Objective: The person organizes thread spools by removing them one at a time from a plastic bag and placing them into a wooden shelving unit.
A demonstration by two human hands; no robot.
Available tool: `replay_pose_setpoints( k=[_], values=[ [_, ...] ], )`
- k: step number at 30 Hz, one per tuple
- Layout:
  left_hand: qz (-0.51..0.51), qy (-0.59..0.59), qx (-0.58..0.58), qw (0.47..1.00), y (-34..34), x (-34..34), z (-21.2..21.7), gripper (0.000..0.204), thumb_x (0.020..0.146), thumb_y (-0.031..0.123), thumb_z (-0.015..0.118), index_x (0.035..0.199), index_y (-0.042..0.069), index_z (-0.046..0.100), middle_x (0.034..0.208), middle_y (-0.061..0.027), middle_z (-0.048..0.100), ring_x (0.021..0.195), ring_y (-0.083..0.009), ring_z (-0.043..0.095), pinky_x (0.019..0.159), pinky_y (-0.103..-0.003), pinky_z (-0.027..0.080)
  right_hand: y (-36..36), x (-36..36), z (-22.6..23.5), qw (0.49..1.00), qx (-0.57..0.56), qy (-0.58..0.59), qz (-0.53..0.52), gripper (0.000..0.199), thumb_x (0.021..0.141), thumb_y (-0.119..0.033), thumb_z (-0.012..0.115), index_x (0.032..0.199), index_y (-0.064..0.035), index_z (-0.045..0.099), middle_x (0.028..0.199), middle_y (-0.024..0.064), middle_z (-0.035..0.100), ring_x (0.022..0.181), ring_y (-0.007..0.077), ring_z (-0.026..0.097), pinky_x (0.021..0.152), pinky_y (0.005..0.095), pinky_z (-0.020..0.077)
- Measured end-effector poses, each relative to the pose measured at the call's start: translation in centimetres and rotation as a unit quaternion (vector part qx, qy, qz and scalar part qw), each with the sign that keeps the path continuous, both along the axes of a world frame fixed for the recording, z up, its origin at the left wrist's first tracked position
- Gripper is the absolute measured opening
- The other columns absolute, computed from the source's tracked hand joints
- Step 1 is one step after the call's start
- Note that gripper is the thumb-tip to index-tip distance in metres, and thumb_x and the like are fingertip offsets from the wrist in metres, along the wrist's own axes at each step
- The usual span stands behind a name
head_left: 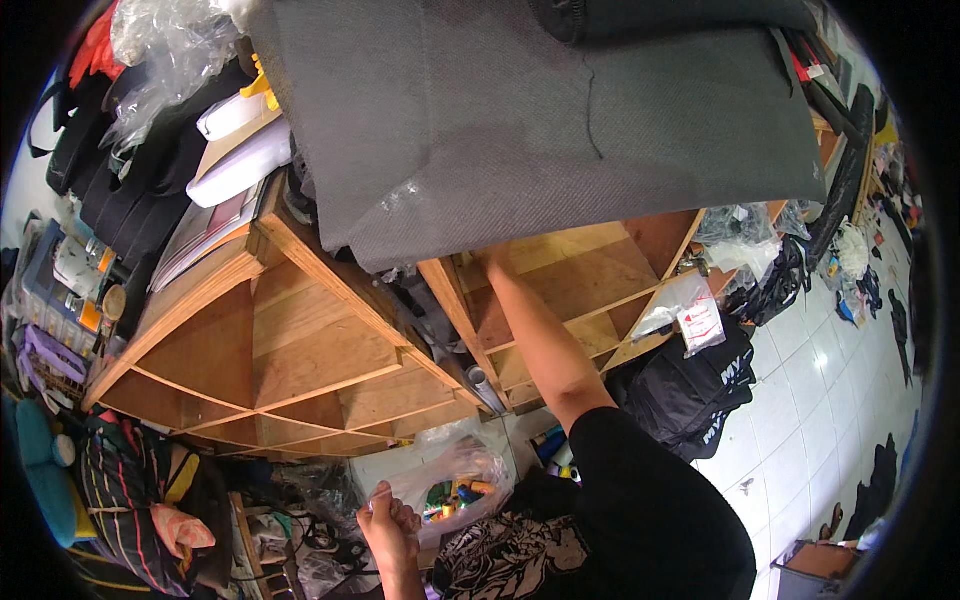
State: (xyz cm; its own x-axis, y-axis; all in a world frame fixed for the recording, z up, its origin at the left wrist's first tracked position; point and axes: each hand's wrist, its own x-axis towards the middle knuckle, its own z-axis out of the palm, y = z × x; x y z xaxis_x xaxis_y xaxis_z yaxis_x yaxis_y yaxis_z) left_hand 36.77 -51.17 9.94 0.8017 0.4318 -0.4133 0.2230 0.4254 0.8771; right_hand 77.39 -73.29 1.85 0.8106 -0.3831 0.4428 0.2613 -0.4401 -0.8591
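My left hand (pixel 388 525) is closed on the rim of a clear plastic bag (pixel 482 455), which hangs in front of me. Inside the bag lie several small colourful pieces (pixel 457 497) that look like thread spools, in green, orange, yellow and blue. My right arm stretches forward into a wooden shelf unit (pixel 560 290) with open compartments. At its far end my right hand (pixel 488 258) passes under the edge of a dark grey cloth (pixel 560 150) draped over the top, and its fingers are hidden there.
Left of the cloth stands a second wooden shelf unit (pixel 320 340). A grey pipe (pixel 484 388) stands between the units. Black bags (pixel 690 390) lie on the white tiled floor (pixel 800 400) at right. Striped cloth (pixel 130 490) is heaped at lower left, with papers (pixel 205 240) above.
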Motion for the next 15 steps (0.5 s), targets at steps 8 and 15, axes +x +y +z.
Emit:
replay_pose_setpoints(
  k=[8,15],
  values=[
    [0.022,0.011,0.005,1.0,-0.47,0.43,0.31,0.016,0.085,0.013,0.05,0.072,0.007,0.046,0.047,0.0056,0.027,0.035,-0.0056,0.026,0.033,-0.024,0.02,0.37,0.31,0.28,0.996,-0.061,0.068,0.016,0.029,0.077,-0.013,0.056,0.102,0.0021,0.056,0.096,0.0213,0.061,0.09,0.0322,0.058,0.075,0.038,0.046],
    [0.011,0.001,-0.004,1.0,0.21,0.21,-0.24,0.019,0.086,0.015,0.051,0.069,0.008,0.045,0.046,0.0052,0.027,0.035,-0.0062,0.027,0.033,-0.024,0.02,0.24,0.4,0.17,0.992,-0.083,0.088,0.023,0.032,0.075,-0.013,0.057,0.103,0.002,0.055,0.097,0.0223,0.06,0.09,0.0356,0.057,0.076,0.0394,0.0462]
  ],
)
